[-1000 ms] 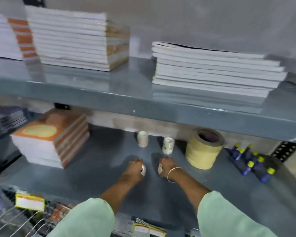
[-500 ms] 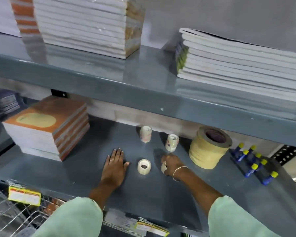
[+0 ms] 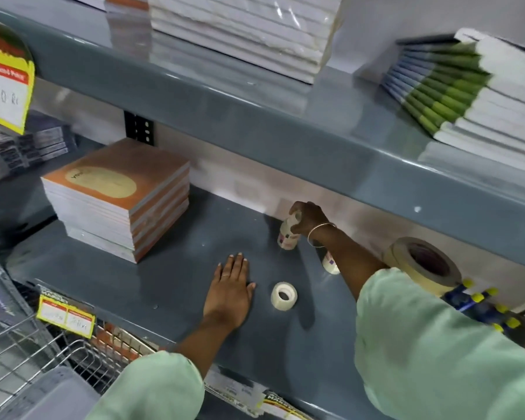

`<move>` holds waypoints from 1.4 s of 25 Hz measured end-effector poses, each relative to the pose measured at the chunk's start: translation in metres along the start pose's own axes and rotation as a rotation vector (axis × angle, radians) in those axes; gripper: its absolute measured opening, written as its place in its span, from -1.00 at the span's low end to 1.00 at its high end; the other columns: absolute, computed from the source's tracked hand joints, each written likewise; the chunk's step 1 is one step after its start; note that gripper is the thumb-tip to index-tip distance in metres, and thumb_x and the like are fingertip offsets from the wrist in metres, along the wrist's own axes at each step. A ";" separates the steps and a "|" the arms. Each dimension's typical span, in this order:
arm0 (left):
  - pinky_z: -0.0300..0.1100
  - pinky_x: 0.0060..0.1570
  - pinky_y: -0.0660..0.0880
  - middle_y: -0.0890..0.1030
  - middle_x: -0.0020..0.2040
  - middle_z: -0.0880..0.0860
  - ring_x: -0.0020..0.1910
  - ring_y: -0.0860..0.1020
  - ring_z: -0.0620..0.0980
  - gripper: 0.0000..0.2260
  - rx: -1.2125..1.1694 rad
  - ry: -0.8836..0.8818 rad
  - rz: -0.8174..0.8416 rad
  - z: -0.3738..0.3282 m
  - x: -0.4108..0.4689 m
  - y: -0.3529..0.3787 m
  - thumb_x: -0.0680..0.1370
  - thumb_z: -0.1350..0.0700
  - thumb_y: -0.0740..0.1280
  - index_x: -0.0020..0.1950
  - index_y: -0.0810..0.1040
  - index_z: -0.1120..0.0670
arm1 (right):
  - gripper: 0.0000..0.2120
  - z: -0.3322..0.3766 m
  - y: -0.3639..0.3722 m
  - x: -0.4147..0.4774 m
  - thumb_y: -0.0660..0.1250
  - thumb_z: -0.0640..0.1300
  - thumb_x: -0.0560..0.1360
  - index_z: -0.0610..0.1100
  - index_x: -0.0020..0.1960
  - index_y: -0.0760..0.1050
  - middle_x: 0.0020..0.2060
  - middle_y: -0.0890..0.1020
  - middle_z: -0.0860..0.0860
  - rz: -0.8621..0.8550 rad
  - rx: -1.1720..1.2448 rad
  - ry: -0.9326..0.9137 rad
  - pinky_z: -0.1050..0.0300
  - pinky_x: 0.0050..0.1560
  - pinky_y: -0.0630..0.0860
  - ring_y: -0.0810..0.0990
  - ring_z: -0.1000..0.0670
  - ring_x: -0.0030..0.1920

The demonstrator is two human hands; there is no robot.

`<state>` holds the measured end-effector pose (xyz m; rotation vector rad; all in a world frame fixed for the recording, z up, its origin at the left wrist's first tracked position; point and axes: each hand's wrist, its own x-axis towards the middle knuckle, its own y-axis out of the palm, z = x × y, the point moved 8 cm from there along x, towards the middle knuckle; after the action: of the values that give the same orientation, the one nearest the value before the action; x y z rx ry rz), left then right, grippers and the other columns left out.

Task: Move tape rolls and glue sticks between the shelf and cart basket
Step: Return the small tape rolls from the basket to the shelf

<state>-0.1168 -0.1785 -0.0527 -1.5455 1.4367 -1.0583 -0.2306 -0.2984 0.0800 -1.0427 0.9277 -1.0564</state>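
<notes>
Your right hand (image 3: 308, 219) reaches deep under the upper shelf, fingers closed around the top of an upright stack of small tape rolls (image 3: 288, 236), seemingly setting one on top to save room at the back of the lower shelf (image 3: 170, 268); your left hand (image 3: 229, 294) lies flat, fingers open and empty, likely bracing your lean. Countable here: one loose small roll (image 3: 283, 295) lying flat just right of that hand, one more part-hidden behind your forearm (image 3: 331, 265), one wide masking roll (image 3: 422, 265), and a blurred cluster of yellow-capped glue sticks (image 3: 482, 307), too smeared to count; the basket (image 3: 28, 353) sits lower left.
</notes>
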 end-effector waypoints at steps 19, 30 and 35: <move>0.01 0.52 -0.13 -0.04 0.56 0.10 0.54 -0.10 0.06 -0.50 0.046 -0.002 0.041 0.001 0.002 0.003 0.62 -0.02 -0.07 0.50 -0.09 0.15 | -0.21 -0.008 0.030 0.033 0.49 -0.17 0.33 -0.08 0.45 0.16 0.37 0.28 -0.23 0.048 -0.133 0.013 -0.15 0.35 0.37 0.25 -0.30 0.36; 0.01 0.52 -0.08 0.02 0.56 0.10 0.54 -0.04 0.06 -0.37 0.062 0.006 0.023 -0.001 0.002 0.004 0.48 -0.10 -0.29 0.50 -0.03 0.15 | -0.40 -0.002 0.106 -0.105 0.47 -0.03 0.36 -0.06 0.34 0.35 0.31 0.40 -0.13 0.232 -0.102 -0.151 0.01 0.33 0.35 0.33 -0.18 0.31; 0.00 0.52 -0.09 0.02 0.56 0.10 0.54 -0.05 0.05 -0.45 0.048 -0.004 0.023 -0.001 0.001 0.003 0.55 -0.07 -0.18 0.50 -0.01 0.15 | -0.52 -0.014 0.094 -0.103 0.40 -0.28 0.38 -0.14 0.28 0.42 0.27 0.42 -0.21 0.167 -0.066 -0.164 0.09 0.26 0.37 0.43 -0.21 0.25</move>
<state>-0.1191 -0.1801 -0.0548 -1.4922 1.4134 -1.0682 -0.2474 -0.1880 -0.0036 -1.0697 0.9036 -0.7948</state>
